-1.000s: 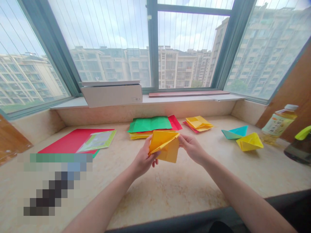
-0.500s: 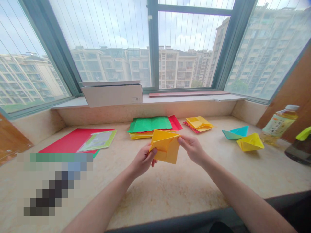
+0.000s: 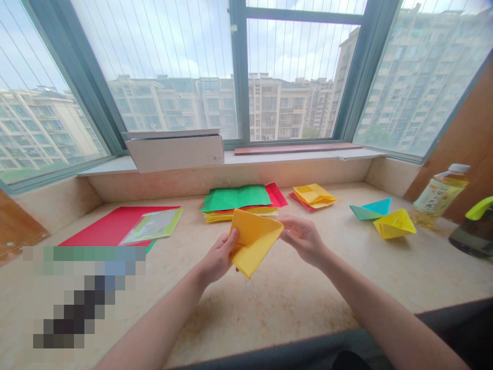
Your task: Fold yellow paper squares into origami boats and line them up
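The left hand (image 3: 219, 257) pinches yellow paper (image 3: 256, 241) above the surface (image 3: 292, 313), folded but apparently unfinished; the right hand (image 3: 302, 239) meets its corner, grip unclear. At right, 2 boats (image 3: 395, 226) stand shaped; the green sheet (image 3: 239, 196) lies merely creased.

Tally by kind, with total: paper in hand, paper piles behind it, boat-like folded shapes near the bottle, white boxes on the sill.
Folded yellow paper, in left hand, right hand at its corner: 1
Paper piles, green-topped pile and yellow-topped pile: 2
Boat-like shapes, blue shape and yellow shape: 2
White box: 1
Total: 6
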Motion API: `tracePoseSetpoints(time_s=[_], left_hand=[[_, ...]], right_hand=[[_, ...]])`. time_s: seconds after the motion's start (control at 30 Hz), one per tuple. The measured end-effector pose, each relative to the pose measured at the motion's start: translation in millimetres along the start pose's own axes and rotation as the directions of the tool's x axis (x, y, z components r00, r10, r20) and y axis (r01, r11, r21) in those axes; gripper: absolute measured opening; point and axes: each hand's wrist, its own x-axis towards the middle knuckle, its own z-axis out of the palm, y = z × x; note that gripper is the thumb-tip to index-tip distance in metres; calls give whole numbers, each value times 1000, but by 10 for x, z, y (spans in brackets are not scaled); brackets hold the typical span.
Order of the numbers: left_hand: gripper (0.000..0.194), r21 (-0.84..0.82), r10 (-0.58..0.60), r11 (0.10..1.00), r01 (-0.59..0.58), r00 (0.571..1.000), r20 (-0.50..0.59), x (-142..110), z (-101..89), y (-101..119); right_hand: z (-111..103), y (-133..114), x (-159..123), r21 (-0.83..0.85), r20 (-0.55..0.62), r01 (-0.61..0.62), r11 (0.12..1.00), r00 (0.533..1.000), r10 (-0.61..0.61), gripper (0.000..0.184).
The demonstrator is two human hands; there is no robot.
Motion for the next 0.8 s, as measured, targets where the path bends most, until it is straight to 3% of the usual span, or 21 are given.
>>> tracePoseSetpoints(time_s=[0.13, 0.3, 0.5, 0.67, 0.8], left_hand=[[52, -51, -28, 998, 29, 999, 15, -11, 9, 25], [52, -43, -63, 997, 65, 997, 37, -7, 7, 16], [50, -53, -98, 993, 103, 992, 85, -29, 56, 28], [51, -33, -107, 993, 111, 989, 97, -56, 61, 43], [53, -5, -102, 995, 103, 988, 120, -56, 53, 39]], right_hand=[[29, -68, -31, -191, -1, 123, 974, 992, -126, 19], [80, -159, -42, -313, -42, 205, 927, 972, -230, 14], [131, -156, -88, -441, -93, 266, 857, 936, -338, 21], [125, -151, -115, -453, -32, 364, 814, 906, -423, 19], [130, -136, -100, -342, -81, 286, 895, 940, -332, 24]])
